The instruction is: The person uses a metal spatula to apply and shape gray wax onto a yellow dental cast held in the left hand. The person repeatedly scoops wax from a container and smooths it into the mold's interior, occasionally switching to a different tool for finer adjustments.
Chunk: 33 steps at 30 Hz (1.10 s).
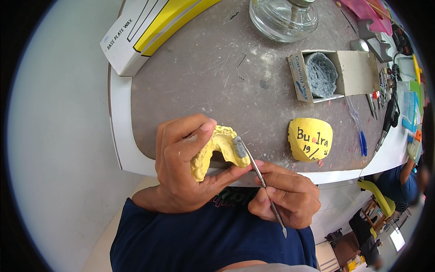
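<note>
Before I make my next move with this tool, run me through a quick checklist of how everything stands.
1. Yellow dental cast held: ok, in the left hand.
2. Metal tool in grip: ok, slanting through the fingers of the right hand.
3. Tool's upper end at the grey wax on the cast: ok; pressure, cannot tell.
4. Wax box open: ok, grey wax mass exposed.
5. Flame on the glass burner: cannot tell, its top is cut off.
6. Tabletop free of crumbs: not ok, pink bits lie near the separate yellow block.
</note>
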Each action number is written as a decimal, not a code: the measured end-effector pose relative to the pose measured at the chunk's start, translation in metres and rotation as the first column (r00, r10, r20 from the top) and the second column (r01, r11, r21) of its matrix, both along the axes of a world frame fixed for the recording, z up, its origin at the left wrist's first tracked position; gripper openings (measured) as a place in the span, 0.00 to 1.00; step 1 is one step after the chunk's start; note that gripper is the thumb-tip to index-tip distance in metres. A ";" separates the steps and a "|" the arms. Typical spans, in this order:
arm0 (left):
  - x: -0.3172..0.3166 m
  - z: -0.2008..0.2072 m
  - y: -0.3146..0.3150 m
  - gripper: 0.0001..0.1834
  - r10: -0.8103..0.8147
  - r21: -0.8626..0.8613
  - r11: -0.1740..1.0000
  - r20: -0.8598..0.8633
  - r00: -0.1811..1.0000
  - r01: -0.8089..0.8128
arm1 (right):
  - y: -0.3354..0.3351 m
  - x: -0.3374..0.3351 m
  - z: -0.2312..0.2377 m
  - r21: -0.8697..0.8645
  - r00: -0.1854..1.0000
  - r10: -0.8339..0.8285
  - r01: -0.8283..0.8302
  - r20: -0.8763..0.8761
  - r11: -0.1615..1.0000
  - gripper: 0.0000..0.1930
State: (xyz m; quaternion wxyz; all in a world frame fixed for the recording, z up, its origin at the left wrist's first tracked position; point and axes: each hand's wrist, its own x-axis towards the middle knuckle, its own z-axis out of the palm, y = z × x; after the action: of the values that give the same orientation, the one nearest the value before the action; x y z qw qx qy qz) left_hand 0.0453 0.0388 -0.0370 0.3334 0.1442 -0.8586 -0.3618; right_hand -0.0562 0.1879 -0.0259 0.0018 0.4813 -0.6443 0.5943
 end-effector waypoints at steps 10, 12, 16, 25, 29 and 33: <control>0.001 0.000 0.001 0.45 0.012 0.003 1.000 0.010 1.000 -0.012 | -0.003 0.002 -0.002 -0.026 0.998 -0.054 0.055 0.018 0.998 0.13; 0.000 0.001 0.001 0.45 0.012 0.004 1.000 0.010 1.000 -0.012 | -0.004 0.003 -0.003 -0.049 0.997 -0.073 0.075 0.037 0.996 0.13; 0.001 0.000 0.001 0.45 0.017 0.012 1.000 0.010 1.000 -0.017 | -0.004 0.003 -0.001 -0.038 0.997 -0.072 0.074 0.038 0.997 0.13; 0.002 0.001 0.001 0.46 0.013 -0.002 1.000 0.023 1.000 -0.013 | 0.000 0.003 -0.002 -0.030 0.997 -0.068 0.069 0.040 0.997 0.13; 0.001 0.001 0.000 0.45 0.007 0.004 1.000 0.014 1.000 -0.007 | 0.000 0.004 -0.002 -0.031 0.996 -0.066 0.068 0.054 0.997 0.13; 0.001 0.000 0.001 0.45 0.005 0.004 1.000 0.009 1.000 -0.005 | 0.000 0.004 -0.003 -0.044 0.996 -0.062 0.065 0.058 0.997 0.13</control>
State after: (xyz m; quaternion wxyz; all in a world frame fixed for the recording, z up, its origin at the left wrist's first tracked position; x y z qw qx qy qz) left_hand 0.0463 0.0396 -0.0365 0.3304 0.1487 -0.8590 -0.3618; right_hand -0.0520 0.1878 -0.0292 0.0137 0.4436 -0.6451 0.6220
